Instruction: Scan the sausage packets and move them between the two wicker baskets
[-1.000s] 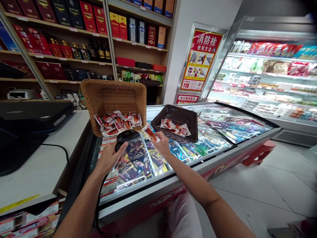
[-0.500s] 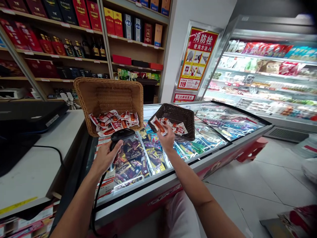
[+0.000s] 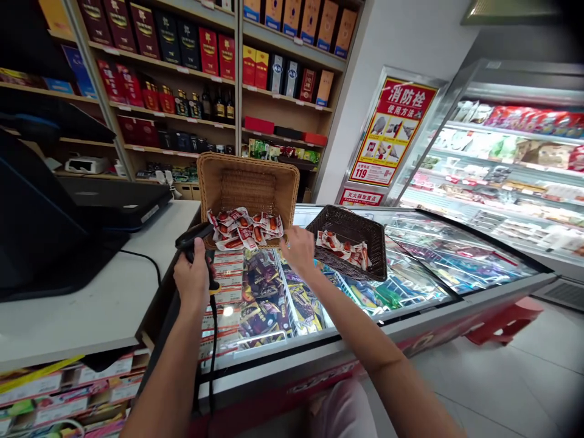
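Note:
My left hand [image 3: 191,277] is closed round a black handheld barcode scanner [image 3: 196,238], whose cord hangs down over the freezer edge. My right hand [image 3: 298,252], slightly blurred, hovers at the right rim of a tan wicker basket [image 3: 249,182], with its fingers apart and no pack visible in it. Several small wrapped sausages [image 3: 244,228] lie in the tan basket, which is tilted towards me. To the right, a dark brown wicker basket [image 3: 349,222] holds several more of these sausage packs [image 3: 344,248].
Both baskets rest on a glass-topped chest freezer [image 3: 269,359] filled with packaged goods. At left, a white counter [image 3: 104,286] carries a black machine [image 3: 114,198]. Shelves of boxed bottles stand behind, a red stool [image 3: 504,319] and a lit chiller [image 3: 511,152] to the right.
My right hand has moved left from the dark basket to the tan basket, and the sausage pack is out of it. The scanner has swung left in my left hand. The view has shifted left.

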A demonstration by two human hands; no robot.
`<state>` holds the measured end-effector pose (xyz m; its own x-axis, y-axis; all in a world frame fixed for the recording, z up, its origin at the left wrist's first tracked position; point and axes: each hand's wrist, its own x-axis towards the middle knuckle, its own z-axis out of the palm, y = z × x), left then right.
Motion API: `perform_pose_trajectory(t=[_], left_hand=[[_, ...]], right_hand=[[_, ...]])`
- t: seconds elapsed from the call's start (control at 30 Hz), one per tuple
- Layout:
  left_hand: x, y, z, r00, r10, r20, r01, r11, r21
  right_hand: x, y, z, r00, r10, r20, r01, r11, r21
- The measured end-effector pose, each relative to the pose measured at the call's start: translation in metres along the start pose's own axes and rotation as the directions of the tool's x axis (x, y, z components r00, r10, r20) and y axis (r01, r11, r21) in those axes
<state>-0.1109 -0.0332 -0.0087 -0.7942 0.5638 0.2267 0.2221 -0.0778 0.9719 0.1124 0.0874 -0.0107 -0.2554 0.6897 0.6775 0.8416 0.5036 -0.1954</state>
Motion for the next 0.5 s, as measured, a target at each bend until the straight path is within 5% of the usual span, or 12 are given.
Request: perform_pose_trajectory(t=[0.1, 0.23, 0.37, 0.5], left_hand=[[-0.001, -0.004, 0.002, 1.0, -0.016, -0.007, 0.016, 1.0, -0.003], [-0.002, -0.011, 0.002, 1.0, 0.006, 0.002, -0.006, 1.0, 0.013], [-0.006, -0.011, 0.002, 1.0, -0.007, 0.026, 0.007, 1.0, -0.015], [-0.009, -0.01, 0.004, 0.999, -0.026, 0.042, 0.026, 1.0, -0.008]], right_hand=[[0.046, -0.058, 0.039, 0.974, -0.027, 0.227, 0.019, 0.999, 0.038], [0.1, -0.109, 0.092, 0.929, -0.041, 0.367, 0.029, 0.999, 0.039], [0.126, -0.131, 0.125, 0.856, -0.093, 0.509, 0.085, 0.996, 0.038], [0.125, -0.13, 0.126, 0.861, -0.173, 0.478, 0.195, 0.981, 0.004]])
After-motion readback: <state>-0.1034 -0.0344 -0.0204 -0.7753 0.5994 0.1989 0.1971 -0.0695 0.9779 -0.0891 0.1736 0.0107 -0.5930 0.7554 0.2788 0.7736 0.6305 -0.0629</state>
